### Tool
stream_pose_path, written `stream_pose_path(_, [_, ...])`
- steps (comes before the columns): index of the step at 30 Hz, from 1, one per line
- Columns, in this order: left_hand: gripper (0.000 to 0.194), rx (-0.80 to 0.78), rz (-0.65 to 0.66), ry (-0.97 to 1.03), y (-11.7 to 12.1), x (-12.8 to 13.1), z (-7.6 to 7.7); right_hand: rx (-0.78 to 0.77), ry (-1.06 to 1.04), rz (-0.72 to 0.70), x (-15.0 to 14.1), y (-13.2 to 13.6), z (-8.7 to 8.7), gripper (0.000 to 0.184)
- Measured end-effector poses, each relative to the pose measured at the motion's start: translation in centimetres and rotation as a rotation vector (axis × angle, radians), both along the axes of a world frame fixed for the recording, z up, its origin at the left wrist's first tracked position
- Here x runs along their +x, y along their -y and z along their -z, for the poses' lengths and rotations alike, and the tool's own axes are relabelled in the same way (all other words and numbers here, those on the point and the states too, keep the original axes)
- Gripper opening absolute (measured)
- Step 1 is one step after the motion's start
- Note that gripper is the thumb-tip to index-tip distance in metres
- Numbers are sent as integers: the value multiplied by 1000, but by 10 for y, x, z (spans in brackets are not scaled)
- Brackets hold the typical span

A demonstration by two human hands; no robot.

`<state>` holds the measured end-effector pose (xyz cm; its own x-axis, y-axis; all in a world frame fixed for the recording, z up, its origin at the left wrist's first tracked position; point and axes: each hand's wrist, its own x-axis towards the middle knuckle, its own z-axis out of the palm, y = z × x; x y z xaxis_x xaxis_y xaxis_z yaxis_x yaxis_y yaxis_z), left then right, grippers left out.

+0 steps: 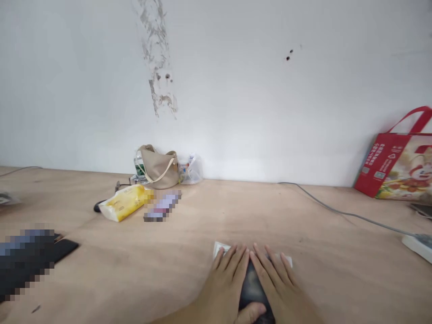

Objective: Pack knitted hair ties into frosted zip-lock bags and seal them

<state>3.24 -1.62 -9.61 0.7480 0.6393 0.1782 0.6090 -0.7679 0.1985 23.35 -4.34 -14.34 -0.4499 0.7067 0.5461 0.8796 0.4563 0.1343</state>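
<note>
Both hands lie flat, side by side, on a dark item in a clear plastic bag [254, 282] at the near edge of the view. My left hand [227, 281] covers its left side, with the fingers stretched forward and the thumb across the dark surface. On its right side rests my right hand [277, 283], fingers also stretched out. The fingertips of the two hands nearly meet at the top. White, see-through corners of the bag stick out past the fingers. What the dark item is I cannot make out, as the hands hide most of it.
On the wooden table [216, 216] are a yellow tissue pack [126, 202], a phone [164, 206], a beige handbag [160, 166] and a small plastic bag [191, 169]. A red shopping bag [401, 166], grey cable [334, 209] and white power strip [418, 246] are right; dark flat things [30, 261] left.
</note>
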Motion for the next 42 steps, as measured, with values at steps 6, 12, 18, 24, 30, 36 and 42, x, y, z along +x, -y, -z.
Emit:
stream_pose_path(6, [89, -195, -80, -2, -4, 6, -20, -357, -86, -15, -3, -6, -13, 93])
stream_pose_path(12, [88, -255, -98, -7, -7, 9, -45, -680, -195, -12, -1, -5, -52, 103])
stream_pose_path(18, [91, -193, -58, 54, -17, 4, -25, -569, -202, -72, 6, -10, -44, 92])
stream_pose_path(24, [91, -139, -47, 74, -22, 0, -7, -501, -198, -79, 10, -12, -33, 87])
stream_pose_path(30, [89, -129, -44, 68, -19, 0, -16, -535, -198, -100, 10, -10, -41, 86])
stream_pose_path(36, [87, -159, -46, 60, -17, 1, -22, -618, -178, -64, 7, -7, -54, 86])
stream_pose_path(42, [88, -125, -25, 70, -20, -1, -14, -673, -198, -74, 5, -6, -59, 92])
